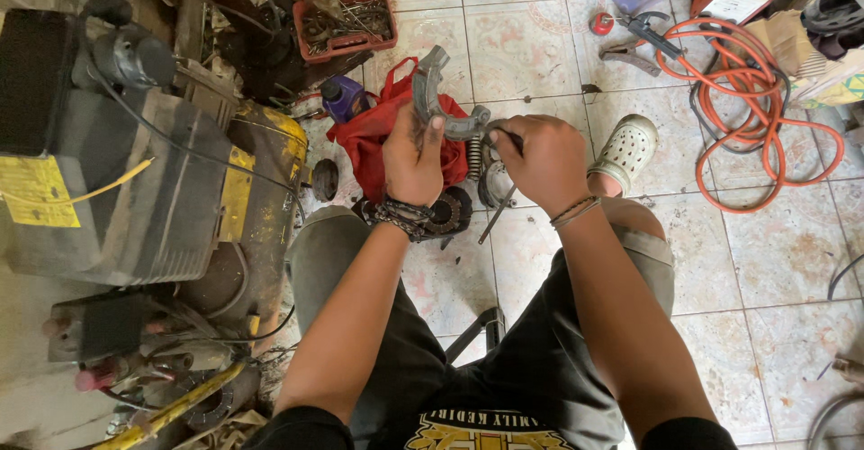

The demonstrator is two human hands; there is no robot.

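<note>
My left hand [413, 155] grips a pair of curved grey metal shoes [428, 90] with a coil spring [474, 157] at their lower end, held up over my knees. My right hand [543, 157] is closed on a thin dark tool [504, 200] whose tip meets the spring end of the shoes. Under my hands lie a red cloth bag [369, 139], a dark round toothed part [447, 211] and a shiny round metal part [495, 183] on the tiled floor.
A dirty machine with a yellow tank [162, 189] stands at my left. A red tray of metal bits [346, 20] and a purple bottle [343, 97] lie beyond. An orange hose [765, 117] coils at right. My white-shoed foot [625, 148] rests nearby.
</note>
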